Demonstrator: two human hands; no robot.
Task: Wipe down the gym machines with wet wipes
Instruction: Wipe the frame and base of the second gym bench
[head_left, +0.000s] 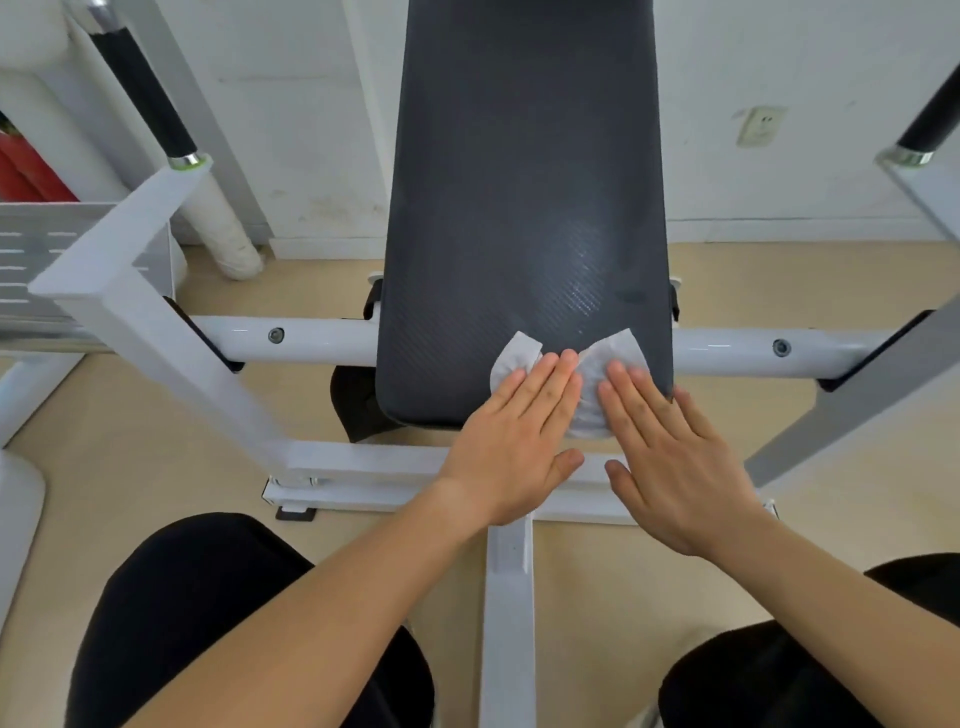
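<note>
Left hand (511, 441) and right hand (675, 462): both flat, fingers straight, side by side, thumbs slightly apart, nothing gripped. Both press one wet wipe (589, 387) onto the near end of the dark pad (524, 182); wipe corners poke out at 12 o'clock of the fingertips. Pad's long axis runs 6 to 12 o'clock, nearly all of it at 12 from the hands. Judgement: next stroke pushes toward 12; hands about equally near, left fingertips marginally ahead. White crossbar (291, 338) runs 9 to 3 behind
</note>
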